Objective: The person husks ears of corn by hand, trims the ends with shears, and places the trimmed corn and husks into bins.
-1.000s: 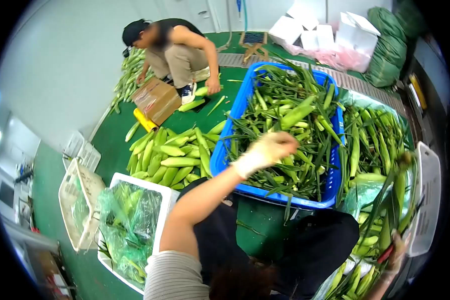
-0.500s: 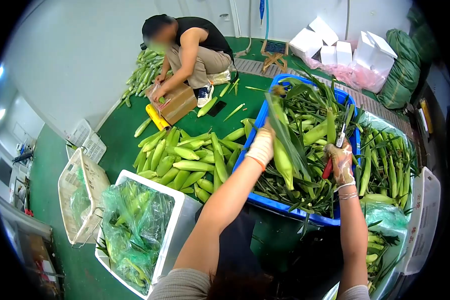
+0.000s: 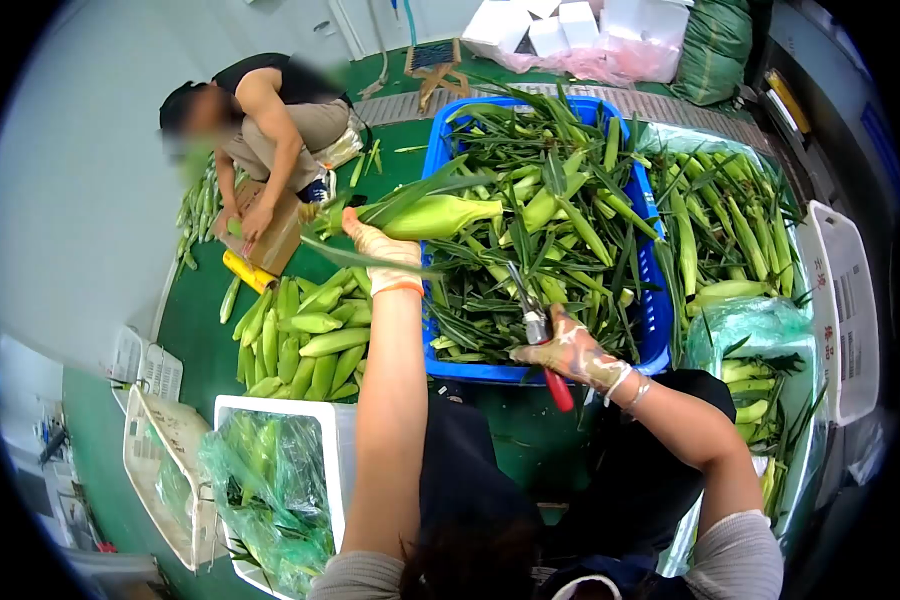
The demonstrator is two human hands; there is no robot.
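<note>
Left hand [image 3: 382, 250] gripping leafy corn ear [image 3: 440, 216], right hand [image 3: 578, 352] holding red-handled cutters [image 3: 540, 335], blue basket [image 3: 660, 330] of leaves beneath.

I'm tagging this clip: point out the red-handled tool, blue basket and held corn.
Red-handled tool [image 3: 559, 391]: head view, red handle.
Blue basket [image 3: 490, 372]: head view, near rim.
Held corn [image 3: 435, 217]: head view, husk.

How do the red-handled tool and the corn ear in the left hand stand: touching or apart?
Apart. The head view shows the metal end of the red-handled tool below the tip of the corn ear, with a visible gap between them.
</note>
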